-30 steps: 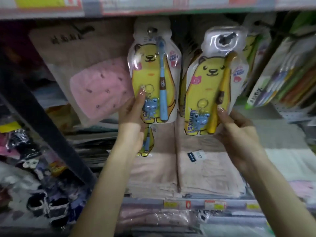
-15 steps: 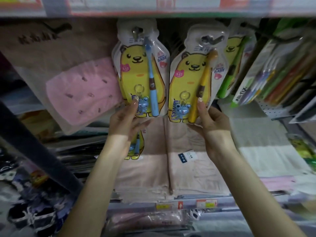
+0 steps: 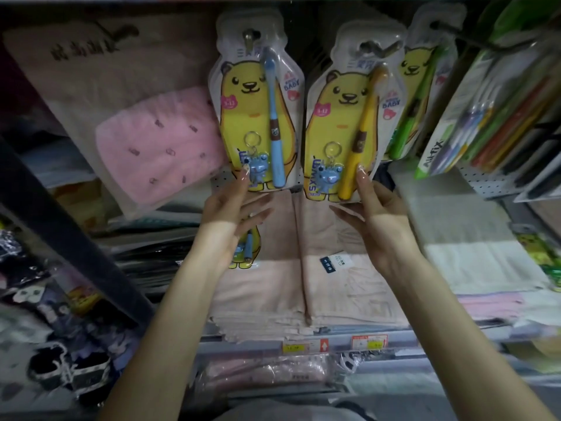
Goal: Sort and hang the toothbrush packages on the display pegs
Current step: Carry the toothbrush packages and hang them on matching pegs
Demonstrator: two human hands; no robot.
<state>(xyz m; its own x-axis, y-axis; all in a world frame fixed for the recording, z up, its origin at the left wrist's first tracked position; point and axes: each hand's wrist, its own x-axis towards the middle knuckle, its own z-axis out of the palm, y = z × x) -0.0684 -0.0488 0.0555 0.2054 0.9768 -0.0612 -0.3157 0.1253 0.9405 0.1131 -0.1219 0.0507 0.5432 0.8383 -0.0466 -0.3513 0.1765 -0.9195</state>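
— Where are they?
— The yellow bear blister pack with blue toothbrush (image 3: 258,123) and its twin with yellow toothbrush (image 3: 343,126) hang side by side on metal pegs (image 3: 249,36).
— Each grip?
— Slack: left hand (image 3: 230,208) and right hand (image 3: 381,214) touch the packs' lower edges with straight fingertips.

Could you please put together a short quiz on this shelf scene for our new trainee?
1. True or false: the blue-brush package hangs on a peg, to the left of the yellow-brush package.
2. What colour is the brush in the half-hidden package behind the yellow-brush package? A red, B green, C purple.
3. Fill in: a fingertip of the right hand touches the lower part of the ____-brush package.
Key: 1 true; 2 B; 3 yellow.
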